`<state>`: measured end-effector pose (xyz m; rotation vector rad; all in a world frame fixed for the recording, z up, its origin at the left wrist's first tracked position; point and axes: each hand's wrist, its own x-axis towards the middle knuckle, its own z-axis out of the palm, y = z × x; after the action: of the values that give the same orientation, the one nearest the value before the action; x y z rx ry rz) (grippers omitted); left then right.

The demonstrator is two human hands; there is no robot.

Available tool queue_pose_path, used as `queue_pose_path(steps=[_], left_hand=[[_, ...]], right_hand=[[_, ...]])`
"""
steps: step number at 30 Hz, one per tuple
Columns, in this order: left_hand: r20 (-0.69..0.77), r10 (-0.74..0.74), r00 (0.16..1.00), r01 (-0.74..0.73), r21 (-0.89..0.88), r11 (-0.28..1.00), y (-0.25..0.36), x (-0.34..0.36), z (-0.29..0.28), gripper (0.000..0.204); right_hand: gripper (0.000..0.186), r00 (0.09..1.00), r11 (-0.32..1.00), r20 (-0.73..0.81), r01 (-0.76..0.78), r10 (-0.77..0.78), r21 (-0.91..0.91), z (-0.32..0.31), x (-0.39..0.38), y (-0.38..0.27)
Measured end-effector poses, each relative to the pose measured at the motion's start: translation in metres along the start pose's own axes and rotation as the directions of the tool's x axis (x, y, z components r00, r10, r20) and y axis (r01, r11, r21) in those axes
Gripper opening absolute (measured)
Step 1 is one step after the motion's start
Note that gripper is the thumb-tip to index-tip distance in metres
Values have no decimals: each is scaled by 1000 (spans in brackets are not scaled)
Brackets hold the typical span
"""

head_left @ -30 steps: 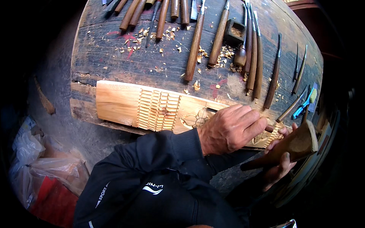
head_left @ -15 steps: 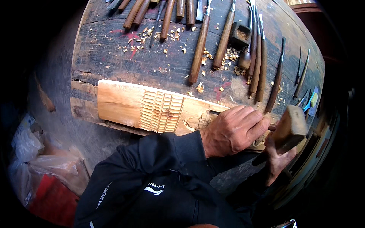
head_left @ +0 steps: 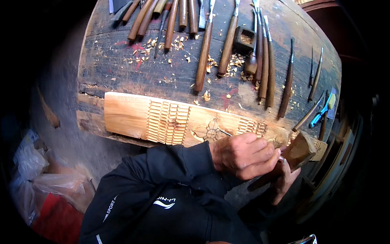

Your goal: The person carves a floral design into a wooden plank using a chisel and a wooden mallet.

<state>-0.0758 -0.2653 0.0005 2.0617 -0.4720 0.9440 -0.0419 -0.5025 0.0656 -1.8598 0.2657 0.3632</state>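
A long pale wooden board (head_left: 126, 114) lies along the bench's near edge, with rows of carved notches and a flower outline (head_left: 211, 131) cut or drawn in it. My left hand (head_left: 247, 156) is closed round a carving chisel (head_left: 226, 132), whose thin metal blade points left at the flower's edge. The fist hides most of the handle. Just right of it, my right hand (head_left: 287, 177) grips a wooden mallet (head_left: 300, 150). The mallet's block-shaped head is close to the left fist; whether it touches the chisel's end, I cannot tell.
Many wooden-handled chisels (head_left: 204, 57) lie across the far side of the dark workbench (head_left: 162, 77). Among wood shavings (head_left: 235, 63) sits a small square block (head_left: 245, 39) with a hollow. A blue-handled tool (head_left: 319, 116) lies at right. Plastic bags (head_left: 61, 179) are on the floor at left.
The mallet has come down and left, nearer my left fist. My left hand has shifted slightly lower, and the chisel's blade now shows at the flower. The whole view has shifted a little.
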Motion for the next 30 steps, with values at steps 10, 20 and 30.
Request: queue_pose_path(steps=[10, 20, 30], left_hand=[[73, -208, 975, 169, 360, 918, -19, -16, -108, 51], [440, -30, 898, -247, 559, 791, -72, 23, -179, 30], [678, 137, 722, -485, 355, 799, -166, 63, -129, 29]], right_hand=[[33, 983, 953, 43, 159, -176, 259, 10, 13, 38], [25, 981, 929, 35, 170, -191, 329, 12, 14, 44], [22, 979, 922, -38, 203, -202, 329, 12, 13, 45]])
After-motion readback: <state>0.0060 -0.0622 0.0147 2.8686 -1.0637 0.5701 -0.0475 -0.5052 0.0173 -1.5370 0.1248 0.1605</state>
